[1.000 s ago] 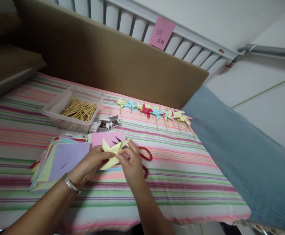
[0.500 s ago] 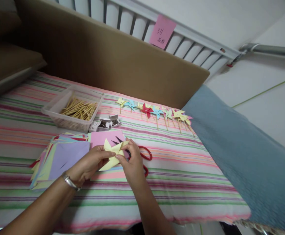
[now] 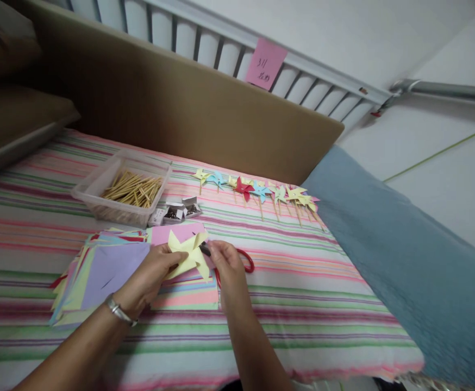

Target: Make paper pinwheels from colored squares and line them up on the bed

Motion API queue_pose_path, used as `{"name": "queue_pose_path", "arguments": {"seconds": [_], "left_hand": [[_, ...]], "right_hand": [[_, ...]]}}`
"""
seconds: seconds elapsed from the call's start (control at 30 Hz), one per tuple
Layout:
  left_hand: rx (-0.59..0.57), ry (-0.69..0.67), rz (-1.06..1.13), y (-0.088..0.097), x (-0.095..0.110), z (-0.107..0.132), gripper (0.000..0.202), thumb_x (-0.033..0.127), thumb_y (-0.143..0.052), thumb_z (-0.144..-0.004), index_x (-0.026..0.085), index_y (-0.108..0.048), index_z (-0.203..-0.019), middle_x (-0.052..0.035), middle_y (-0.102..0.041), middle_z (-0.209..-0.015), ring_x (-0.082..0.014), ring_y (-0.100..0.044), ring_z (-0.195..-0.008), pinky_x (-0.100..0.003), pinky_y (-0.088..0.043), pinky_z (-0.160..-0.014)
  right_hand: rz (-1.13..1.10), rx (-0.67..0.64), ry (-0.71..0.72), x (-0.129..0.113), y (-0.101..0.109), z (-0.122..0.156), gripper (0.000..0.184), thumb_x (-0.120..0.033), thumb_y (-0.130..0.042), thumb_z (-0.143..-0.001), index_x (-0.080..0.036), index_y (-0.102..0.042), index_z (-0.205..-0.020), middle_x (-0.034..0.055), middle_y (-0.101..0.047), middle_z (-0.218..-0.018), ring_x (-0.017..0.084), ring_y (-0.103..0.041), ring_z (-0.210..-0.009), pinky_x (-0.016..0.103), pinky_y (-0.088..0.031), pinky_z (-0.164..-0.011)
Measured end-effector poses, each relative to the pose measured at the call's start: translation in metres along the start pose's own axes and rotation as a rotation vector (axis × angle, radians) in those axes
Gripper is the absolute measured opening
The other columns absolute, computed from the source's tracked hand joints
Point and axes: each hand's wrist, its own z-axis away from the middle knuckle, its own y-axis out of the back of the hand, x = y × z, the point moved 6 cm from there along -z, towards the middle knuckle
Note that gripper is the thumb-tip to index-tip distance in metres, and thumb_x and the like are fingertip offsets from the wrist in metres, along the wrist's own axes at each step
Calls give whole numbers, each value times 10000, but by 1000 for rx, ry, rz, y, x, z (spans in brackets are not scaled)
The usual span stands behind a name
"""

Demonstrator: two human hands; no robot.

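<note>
Surface: striped cloth covers the surface (image 3: 314, 315) across the middle and bottom of the frame.
Brown board: the brown board (image 3: 188, 108) stands along the back, upper centre.
Plastic tub: left of centre, the clear plastic tub (image 3: 113, 213) holds loose wooden sticks (image 3: 133, 188).
Paper stacks: the mixed stack (image 3: 113, 271) lies fanned lower left; the pink-topped stack (image 3: 166, 234) sits beside it, under the hands.
Left hand: its grip (image 3: 150, 271) is closed on the paper, thumb over the pinwheel's middle.
Right hand: thumb and fingertips (image 3: 230, 269) sit close together above the red-handled scissors (image 3: 249, 260); whether they pinch anything, I cannot tell.
Yellow paper pinwheel: the yellow paper pinwheel (image 3: 193, 259) is at frame centre, over the pink-topped stack. The thumb seems best kept firmly on the centre, so the folded points don't spring loose; a light right-hand touch should spare the curved blades from creasing.
Count: one tub, two stacks, at least eight stick-mounted pinwheels (image 3: 244, 188) at right of centre, two hands, one pair of scissors, one pinwheel in hand, three small boxes (image 3: 173, 212); sticks and sheets overlap too much to number.
</note>
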Motion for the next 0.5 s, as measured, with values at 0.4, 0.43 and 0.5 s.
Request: {"name": "queue_pose_path", "arguments": {"seconds": [0.4, 0.43, 0.5], "left_hand": [[8, 62, 30, -5, -18, -6, 242, 225, -760, -515, 118, -704, -725, -33, -715, -652, -164, -600, -559, -252, -425, -558], [-1, 65, 41, -5, -20, -8, 242, 225, -764, -515, 120, -703, -724, -35, -718, -658, -167, -606, -563, -256, -432, -563], [-40, 66, 70, -7, -24, -10, 236, 231, -767, -531, 123, -704, -731, -42, -726, -676, -176, -622, -584, -265, -448, -586]], "right_hand": [[-56, -212, -258, 9, -19, 6, 197, -194, -678, -600, -141, -738, -780, 10, -704, -694, 181, -619, -682, 280, -449, -708], [-36, -207, -249, 9, -18, 5, 184, -194, -670, -599, -141, -737, -762, 8, -699, -683, 177, -612, -667, 276, -447, -692], [19, -198, -224, 10, -16, 3, 163, -202, -655, -607, -141, -732, -737, 7, -691, -673, 170, -597, -640, 269, -443, -659]]}}
